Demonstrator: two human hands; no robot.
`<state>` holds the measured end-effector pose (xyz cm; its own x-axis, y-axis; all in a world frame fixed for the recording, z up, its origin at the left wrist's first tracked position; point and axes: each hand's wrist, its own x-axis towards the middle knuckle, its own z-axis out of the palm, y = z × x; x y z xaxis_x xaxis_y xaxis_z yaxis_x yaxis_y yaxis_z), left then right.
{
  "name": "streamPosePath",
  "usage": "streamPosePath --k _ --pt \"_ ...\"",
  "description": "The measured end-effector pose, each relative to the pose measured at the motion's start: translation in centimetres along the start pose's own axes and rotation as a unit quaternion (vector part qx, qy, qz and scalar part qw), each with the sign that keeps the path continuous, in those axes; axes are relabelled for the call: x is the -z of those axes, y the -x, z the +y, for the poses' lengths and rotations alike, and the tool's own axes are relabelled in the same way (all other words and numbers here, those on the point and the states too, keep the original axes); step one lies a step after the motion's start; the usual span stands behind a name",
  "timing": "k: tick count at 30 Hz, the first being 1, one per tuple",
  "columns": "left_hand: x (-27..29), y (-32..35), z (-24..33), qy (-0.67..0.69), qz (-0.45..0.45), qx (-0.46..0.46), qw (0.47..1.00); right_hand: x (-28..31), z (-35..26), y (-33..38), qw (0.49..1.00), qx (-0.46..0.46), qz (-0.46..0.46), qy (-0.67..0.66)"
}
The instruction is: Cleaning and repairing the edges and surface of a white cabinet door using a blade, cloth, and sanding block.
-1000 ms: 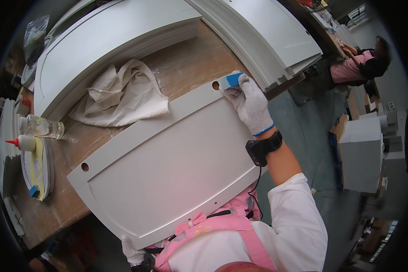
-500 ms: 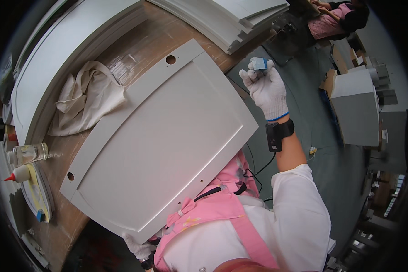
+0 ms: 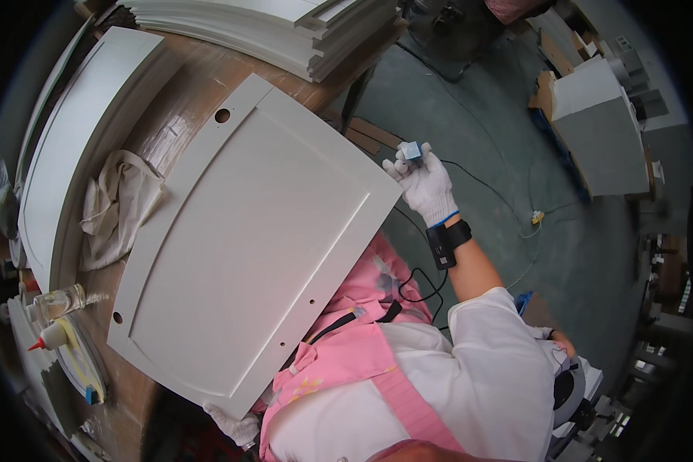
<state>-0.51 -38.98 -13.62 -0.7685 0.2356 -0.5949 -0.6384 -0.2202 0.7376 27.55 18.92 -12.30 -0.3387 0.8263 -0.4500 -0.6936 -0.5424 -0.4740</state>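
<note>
A large white panel [image 3: 246, 239] with a recessed middle, a curved far edge and round holes lies tilted across the table edge and my lap. At its near left corner, my gloved left hand [image 3: 232, 422] is closed on the edge; part of the fingers is hidden. My gloved right hand [image 3: 429, 186] is beside the panel's right corner, pinching a small blue block [image 3: 413, 151] with a whitish face. A black strap device [image 3: 443, 242] sits on that wrist.
On the wooden table [image 3: 181, 100] lie a crumpled cream cloth [image 3: 115, 208], a glass jar [image 3: 59, 302], a red-tipped bottle [image 3: 51, 336] and another blue block [image 3: 92, 395]. White panels [image 3: 269, 42] are stacked at the back. Cables [image 3: 489, 192] cross the floor. A grey box [image 3: 602, 142] stands right.
My right hand with the blue block has come down and left in the picture, close to the panel's right corner. The whole view has shifted; my left hand remains at the near corner.
</note>
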Motion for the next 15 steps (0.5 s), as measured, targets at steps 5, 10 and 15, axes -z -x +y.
streamPosePath --k 5,10,15 --pt "0.1 -0.3 0.0 0.010 -0.012 -0.012 1.000 0.4 -2.0 0.5 0.997 0.007 -0.081 0.018" --pt "0.3 -0.5 -0.2 0.022 0.028 -0.007 0.999 1.0 -3.2 0.9 0.993 -0.001 -0.110 0.046" --pt "-1.7 0.1 0.0 0.022 0.013 -0.007 1.000 -0.3 -3.5 0.9 0.992 0.007 -0.082 0.092"
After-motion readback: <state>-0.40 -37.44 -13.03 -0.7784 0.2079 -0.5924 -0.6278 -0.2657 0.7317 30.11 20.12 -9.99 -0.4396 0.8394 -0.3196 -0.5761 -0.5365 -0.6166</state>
